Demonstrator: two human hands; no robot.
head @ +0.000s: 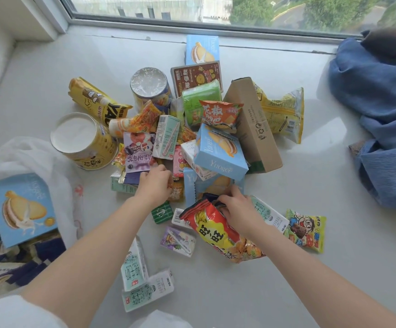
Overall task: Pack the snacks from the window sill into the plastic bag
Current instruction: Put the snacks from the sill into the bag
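A heap of snacks covers the middle of the white window sill [287,268]: blue cake boxes [218,152], two yellow tubs [83,140], milk cartons [134,263] and small packets. My left hand [155,183] reaches into the heap's near side, fingers curled around small wrapped packets; what it grips is partly hidden. My right hand [236,208] is closed on the top of a large red snack bag [218,233] lying in front of the heap. At the left, the white plastic bag [57,166] lies open with a blue cake box [21,209] in it.
Blue clothing [381,110] is bunched at the sill's right end. The window frame [192,27] runs along the back. A brown cardboard box [253,124] leans in the heap. A yellow-green candy packet [306,229] lies apart at the right.
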